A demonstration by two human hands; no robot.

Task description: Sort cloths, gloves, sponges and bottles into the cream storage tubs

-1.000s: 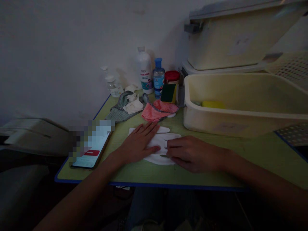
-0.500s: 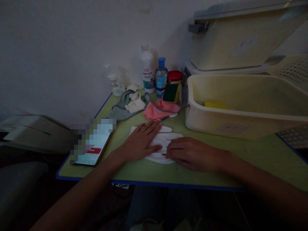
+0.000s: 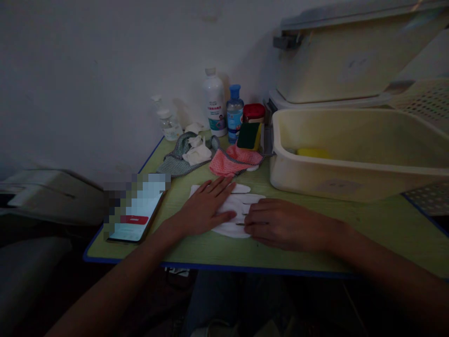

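1. While both hands rested on it, the white glove [image 3: 229, 204] lay flat on the green tabletop [image 3: 217, 252], near the blue front edge, its fingers directed rightward.
2. Left hand [image 3: 205, 208]: palm down across the glove, fingers extended, thumb spread apart; nothing gripped.
3. Right hand [image 3: 280, 222]: fingers bent and held together, tips touching the finger end of the glove. Whether they pinched the fabric could not be told.
4. Just beyond the glove: pink cloth [image 3: 228, 162] with a dark checked border; the sponge [image 3: 249, 136], dark green and yellow, sat tilted at its far side.
5. Left of the pink cloth: grey-green cloth [image 3: 175, 161], with crumpled white tissue [image 3: 198, 153] on top.
6. Left of the glove: smartphone [image 3: 138, 224], screen lit and partly pixelated.
7. Along the wall [image 3: 105, 70], upright: small clear bottle [image 3: 170, 127] with a white top, large white bottle [image 3: 214, 105], blue-capped bottle [image 3: 235, 117], red-lidded jar [image 3: 254, 113].
8. To the right: open cream bin [image 3: 326, 180], holding a yellow object [image 3: 312, 153], not identifiable; behind it, a cream storage box [image 3: 326, 65].
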